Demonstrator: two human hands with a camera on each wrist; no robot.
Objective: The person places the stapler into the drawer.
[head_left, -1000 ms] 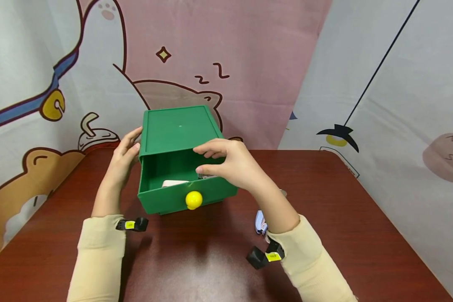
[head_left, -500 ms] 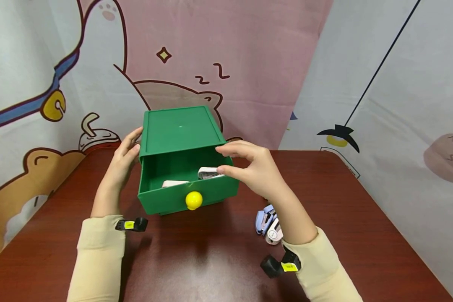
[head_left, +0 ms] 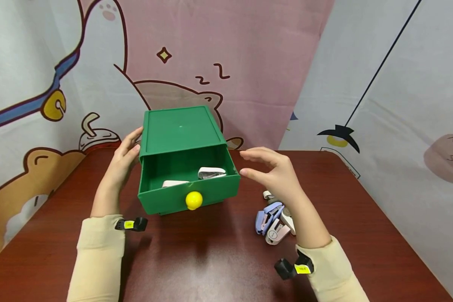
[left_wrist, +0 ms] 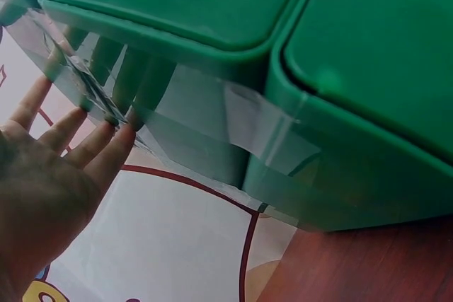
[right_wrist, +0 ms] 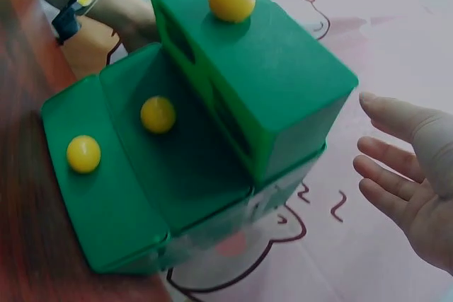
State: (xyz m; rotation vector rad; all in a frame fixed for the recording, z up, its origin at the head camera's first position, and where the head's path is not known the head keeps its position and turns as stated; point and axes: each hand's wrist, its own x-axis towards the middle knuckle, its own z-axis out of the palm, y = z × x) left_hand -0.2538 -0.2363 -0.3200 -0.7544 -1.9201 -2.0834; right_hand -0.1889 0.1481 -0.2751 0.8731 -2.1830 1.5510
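A green drawer cabinet (head_left: 181, 130) with yellow knobs stands on the table, its top drawer (head_left: 211, 191) pulled out. Inside that drawer a white stapler (head_left: 211, 172) lies at the right, and a pale object (head_left: 175, 183) is mostly hidden behind the front panel. My left hand (head_left: 122, 161) rests with straight fingers against the cabinet's left side; in the left wrist view its fingertips touch the clear film-like covering (left_wrist: 191, 104) there. Just right of the drawer, my right hand (head_left: 273, 172) hovers with nothing in it, thumb and fingers spread apart.
On the brown table (head_left: 207, 260), right of the cabinet, several staplers lie in a cluster, among them a blue stapler (head_left: 264, 221) and a pink stapler (head_left: 276, 233). My right forearm partly covers them. A cartoon-printed curtain (head_left: 264, 75) hangs behind the table.
My right hand has drawn back rightward from over the drawer, bringing the white stapler inside and the staplers on the table into fuller view. The left hand and cabinet stay put.
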